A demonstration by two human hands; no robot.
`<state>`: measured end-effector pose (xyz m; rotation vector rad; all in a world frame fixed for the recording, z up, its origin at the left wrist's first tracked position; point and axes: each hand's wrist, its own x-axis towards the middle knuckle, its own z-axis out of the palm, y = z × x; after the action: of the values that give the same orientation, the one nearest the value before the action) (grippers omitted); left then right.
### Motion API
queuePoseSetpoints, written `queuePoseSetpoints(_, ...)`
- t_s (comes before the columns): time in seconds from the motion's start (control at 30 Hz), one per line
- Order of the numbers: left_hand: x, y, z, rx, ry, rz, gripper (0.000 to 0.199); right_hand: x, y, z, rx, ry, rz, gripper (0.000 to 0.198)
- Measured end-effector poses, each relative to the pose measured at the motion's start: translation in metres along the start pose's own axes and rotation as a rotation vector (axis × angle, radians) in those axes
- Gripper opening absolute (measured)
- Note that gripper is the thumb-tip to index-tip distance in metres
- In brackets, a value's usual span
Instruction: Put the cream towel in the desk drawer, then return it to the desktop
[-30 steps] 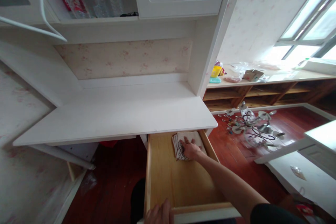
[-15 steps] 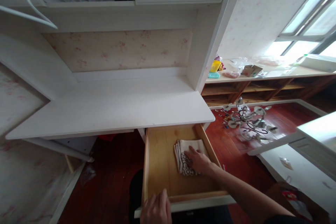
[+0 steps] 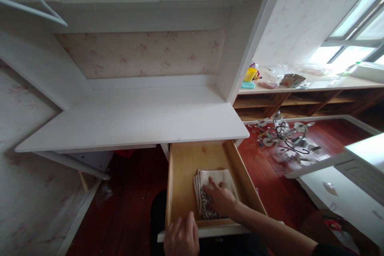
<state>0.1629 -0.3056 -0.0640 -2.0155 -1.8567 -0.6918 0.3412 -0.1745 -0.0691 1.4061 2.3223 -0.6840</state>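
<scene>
A wooden drawer [image 3: 183, 170] stands pulled out from under a white desk [image 3: 135, 122]. Inside it lies a folded beige cloth [image 3: 201, 192] with a dark pattern, near the drawer's front right. My right hand [image 3: 220, 200] presses flat on that cloth, fingers spread. My left hand [image 3: 181, 236] grips the drawer's white front edge [image 3: 222, 230].
A chandelier [image 3: 283, 138] lies on the red wooden floor to the right. A low wooden shelf [image 3: 300, 100] under the window carries a yellow item, a box and bags. Upper cabinets hang above the desk. White panels [image 3: 339, 188] lie at the right.
My right hand has slid the cloth from the back of the drawer toward its front. The left hand stays on the front edge. The camera has tilted slightly.
</scene>
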Motion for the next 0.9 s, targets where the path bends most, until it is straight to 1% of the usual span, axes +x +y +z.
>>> queuePoseSetpoints(0.1,0.001,0.001,-0.002,0.003,0.001,-0.012,0.020,0.015,-0.038,0.004,-0.047,0.022,-0.123,0.069)
queuePoseSetpoints(0.17,0.001,0.000,-0.002,-0.008,0.006,-0.007,0.020,0.028,-0.062,0.011,-0.091,0.056,-0.206,0.065)
queuePoseSetpoints(0.2,0.001,0.000,-0.001,-0.014,0.011,0.000,0.021,0.035,-0.072,0.015,-0.106,0.065,-0.225,0.066)
queuePoseSetpoints(0.27,0.002,-0.001,-0.001,-0.023,0.030,0.011,0.021,0.050,-0.088,0.023,-0.124,0.060,-0.220,0.071)
queuePoseSetpoints(0.37,0.002,-0.001,0.000,-0.013,0.075,0.017,0.018,0.071,-0.096,0.028,-0.161,0.053,-0.183,0.076)
queuePoseSetpoints(0.43,0.003,-0.001,-0.001,-0.004,0.088,0.019,0.017,0.084,-0.094,0.023,-0.204,0.086,-0.188,0.073)
queuePoseSetpoints(0.5,0.005,0.000,-0.002,-0.002,0.082,0.022,0.017,0.098,-0.089,0.010,-0.234,0.125,-0.189,0.071)
queuePoseSetpoints(0.57,0.007,0.000,-0.003,0.004,0.078,0.023,0.017,0.113,-0.083,-0.010,-0.235,0.127,-0.140,0.069)
queuePoseSetpoints(0.63,0.008,0.000,-0.004,0.009,0.079,0.031,0.018,0.127,-0.077,-0.032,-0.221,0.103,-0.055,0.065)
queuePoseSetpoints(0.7,0.009,-0.001,-0.004,0.010,0.085,0.045,0.019,0.137,-0.070,-0.050,-0.216,0.094,-0.010,0.063)
queuePoseSetpoints(0.8,0.009,-0.002,-0.003,0.015,0.102,0.059,0.018,0.139,-0.051,-0.064,-0.213,0.093,0.011,0.063)
queuePoseSetpoints(0.9,0.008,-0.002,-0.003,0.017,0.120,0.046,0.017,0.129,-0.018,-0.066,-0.200,0.092,0.055,0.062)
